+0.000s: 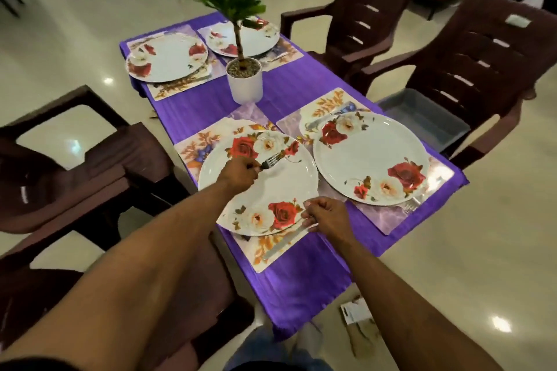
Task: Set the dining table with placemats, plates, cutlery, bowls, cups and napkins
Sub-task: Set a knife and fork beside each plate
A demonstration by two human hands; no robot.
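Four places were laid as far as mats and plates, so the setting looked, by my judgement, roughly half done: no bowls, cups or napkins showed anywhere, and cutlery was only reaching the near places.

At far left, a glossy round far-left plate [167, 59] with printed red and cream roses sat on a thin, flat placemat [180, 86] patterned with orange leaves. Just right of it stood a smooth white pot [244, 81] holding a leafy green plant, gravel at its base, and behind that a second plate [256, 37] on its own mat.

Nearer, the left hand [239, 173] had its fingers closed round the handle of a metal fork [271, 161], whose tines hovered over the rose rim of the near-left plate [259, 182]; the fork was not yet laid down. The right hand [327, 215] pinched the handle of a dull silver knife [284, 242], whose long blade lay on the near placemat [265, 250] just beside that plate's near edge.

To the right, the near-right plate [372, 159] rested on its mat, with what seemed a fork [411, 205] beside its near rim and a knife or spoon at its far edge, too blurred to tell. A sheeny purple cloth [301, 280] covered the worktop. Moulded brown plastic chairs [470, 69] stood round it.
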